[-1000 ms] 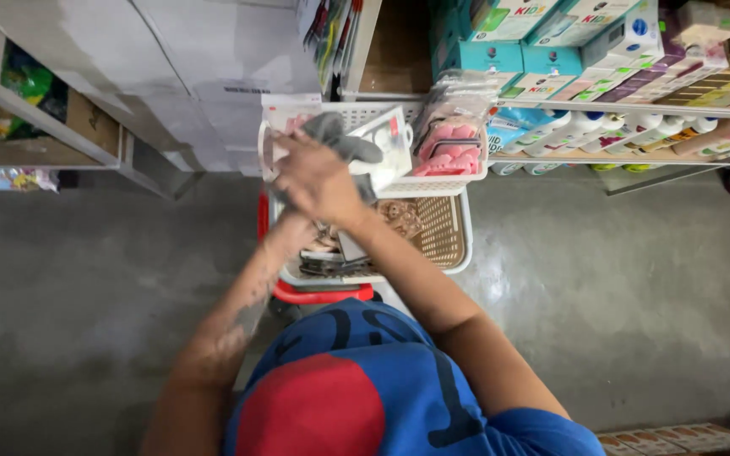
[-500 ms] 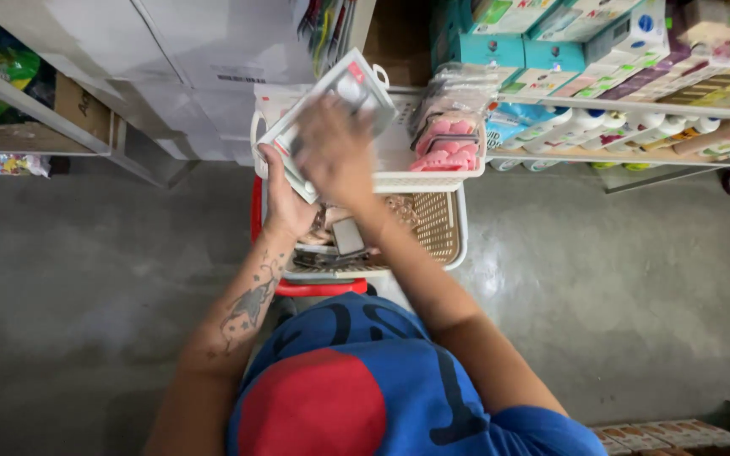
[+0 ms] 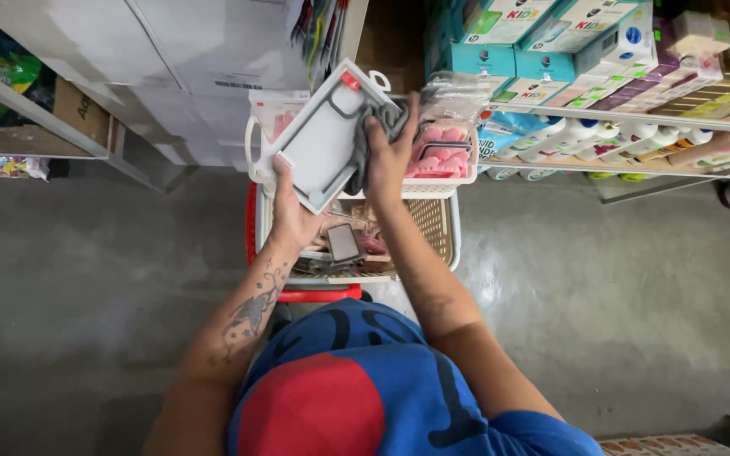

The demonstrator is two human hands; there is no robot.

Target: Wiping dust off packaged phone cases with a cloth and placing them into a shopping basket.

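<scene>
White flat package (image 3: 318, 143) is gripped at its lower edge by the closed left hand (image 3: 291, 215) above the basket (image 3: 445, 232), tilted so the closed right hand (image 3: 386, 156) can press a grey cloth (image 3: 382, 118) against it.

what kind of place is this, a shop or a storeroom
Most likely a shop aisle or its stockroom: shelves packed with boxed goods and bottles, big cardboard cartons, and baskets of packaged items on a bare concrete floor.

Grey concrete floor (image 3: 618, 279) carries a white basket (image 3: 448, 224) on a red frame (image 3: 318, 294). Basket holds a small dark packet (image 3: 344, 242). White tray (image 3: 441, 187) sits across the basket, holding pink items (image 3: 441, 152). Shelf (image 3: 627, 118) at right: bottles (image 3: 635, 137) below, boxes (image 3: 542, 42) above.
</scene>
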